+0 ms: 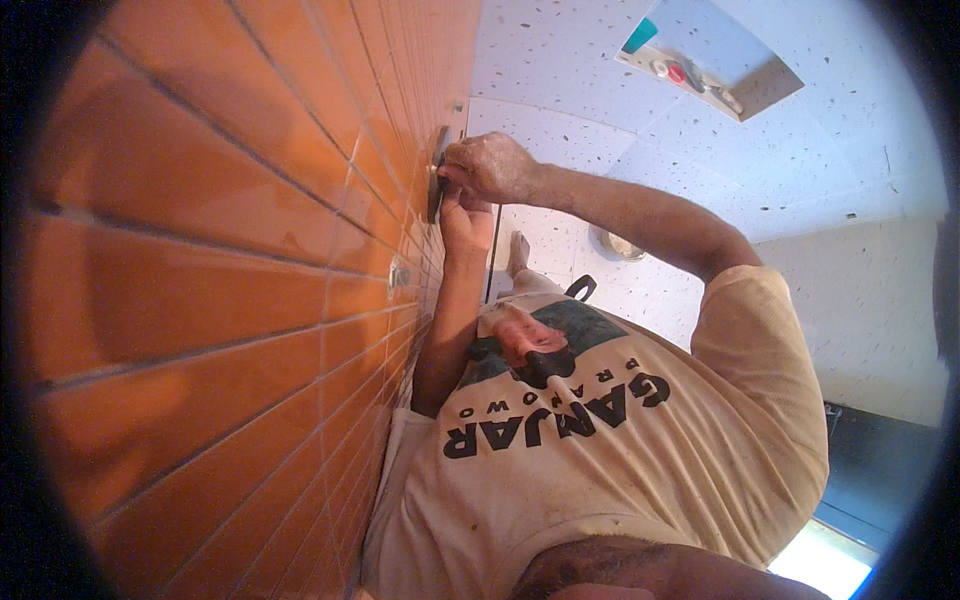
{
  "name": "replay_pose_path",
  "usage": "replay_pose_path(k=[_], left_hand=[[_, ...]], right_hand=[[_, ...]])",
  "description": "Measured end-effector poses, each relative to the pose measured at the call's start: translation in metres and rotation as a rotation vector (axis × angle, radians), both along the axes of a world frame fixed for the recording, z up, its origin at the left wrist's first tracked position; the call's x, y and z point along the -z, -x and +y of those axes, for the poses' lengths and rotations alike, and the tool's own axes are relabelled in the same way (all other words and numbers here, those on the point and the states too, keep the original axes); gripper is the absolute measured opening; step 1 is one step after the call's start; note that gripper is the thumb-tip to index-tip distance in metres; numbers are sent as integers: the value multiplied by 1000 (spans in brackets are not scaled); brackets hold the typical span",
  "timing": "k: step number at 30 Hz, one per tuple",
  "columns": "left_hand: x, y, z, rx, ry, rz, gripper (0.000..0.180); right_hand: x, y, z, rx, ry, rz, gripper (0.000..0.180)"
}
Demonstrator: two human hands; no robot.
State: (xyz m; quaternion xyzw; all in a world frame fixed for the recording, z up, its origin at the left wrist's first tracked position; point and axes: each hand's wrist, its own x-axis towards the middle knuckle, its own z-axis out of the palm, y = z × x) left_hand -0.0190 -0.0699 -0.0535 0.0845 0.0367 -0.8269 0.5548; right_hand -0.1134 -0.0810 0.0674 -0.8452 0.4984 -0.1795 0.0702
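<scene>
Together, both hands (475, 185) closed around a round wall fitting (436, 175).

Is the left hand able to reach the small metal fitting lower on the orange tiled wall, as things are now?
Probably yes. The left hand is at the round dark fitting together with the right hand, close to the orange tiled wall. The small metal fitting lies just below, and nothing visible stands between them.
</scene>
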Motion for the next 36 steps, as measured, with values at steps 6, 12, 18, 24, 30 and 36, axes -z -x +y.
replay_pose_path(k=[6,12,18,24,30,36], left_hand=[[0,-7,-2,49,-9,-65,31],[-3,-6,3,71,120,-110,30],[-11,-4,7,83,112,-156,25],[10,-10,8,125,299,-87,18],[-22,-12,24,55,318,-384,35],[-34,-13,27,40,355,-525,46]], right_hand=[[-8,-20,11,280,-121,-110,25],[-13,-12,18,264,-103,-136,27],[-8,-6,26,310,-100,-205,25],[-14,-3,51,353,-130,-326,25],[2,8,73,378,-58,-409,23],[6,10,90,468,-59,-555,21]])
